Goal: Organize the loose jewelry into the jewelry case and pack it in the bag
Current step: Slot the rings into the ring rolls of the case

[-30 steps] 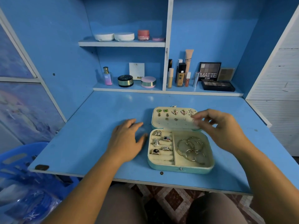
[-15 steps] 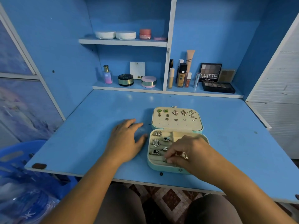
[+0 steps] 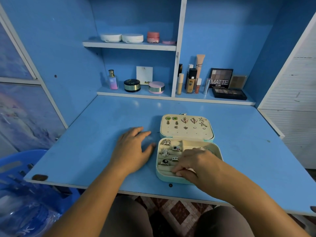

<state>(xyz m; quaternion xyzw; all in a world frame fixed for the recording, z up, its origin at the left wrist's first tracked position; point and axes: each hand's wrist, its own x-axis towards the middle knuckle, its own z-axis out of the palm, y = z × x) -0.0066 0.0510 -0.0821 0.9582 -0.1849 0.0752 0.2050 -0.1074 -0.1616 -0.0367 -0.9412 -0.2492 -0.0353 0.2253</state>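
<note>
A teal jewelry case (image 3: 159, 175) lies open on the blue desk (image 3: 85, 142), its lid (image 3: 186, 133) flat behind it with several earrings (image 3: 184, 120) pinned in. Several rings (image 3: 165, 152) sit in the cream ring rolls on the left side. My right hand (image 3: 196, 163) covers the case's right compartment, where only a sliver of a bangle (image 3: 203, 148) shows. Its fingertips are pinched at the front ring roll, and whether they hold anything is hidden. My left hand (image 3: 131, 151) rests flat on the desk, fingers spread, just left of the case.
Cosmetics line the back shelves, among them a perfume bottle (image 3: 112, 80), round compacts (image 3: 132, 85) and a MATTE palette (image 3: 220, 78). A blue plastic basket (image 3: 15, 161) with crumpled plastic stands below the desk's left corner. White panels close the right side.
My right hand came from the lid's right edge down over the case and now pinches at the front ring roll. The left hand has stayed put.
</note>
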